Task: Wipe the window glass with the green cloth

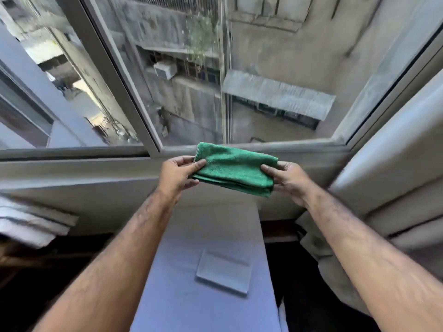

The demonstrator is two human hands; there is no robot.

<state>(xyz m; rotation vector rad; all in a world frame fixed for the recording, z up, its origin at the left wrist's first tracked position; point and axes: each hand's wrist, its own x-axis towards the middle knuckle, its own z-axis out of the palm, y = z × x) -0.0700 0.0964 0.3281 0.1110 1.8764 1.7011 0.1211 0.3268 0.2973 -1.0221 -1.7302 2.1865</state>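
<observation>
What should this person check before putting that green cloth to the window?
1. Green cloth folded into a flat pad: ok.
2. Left hand grips one end: ok.
3. Right hand grips the other end: ok.
4. Cloth touching the window glass: not ok, it is held in front of the lower frame.
5. Way from cloth up to the glass free of things: ok.
6. Cloth damp or dry: cannot tell.

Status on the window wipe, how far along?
Done: green cloth is picked up and folded. In hand: left hand and right hand each pinch one end, holding it in front of the sill. Left: all wiping; the cloth isn't on the window glass yet.
</observation>
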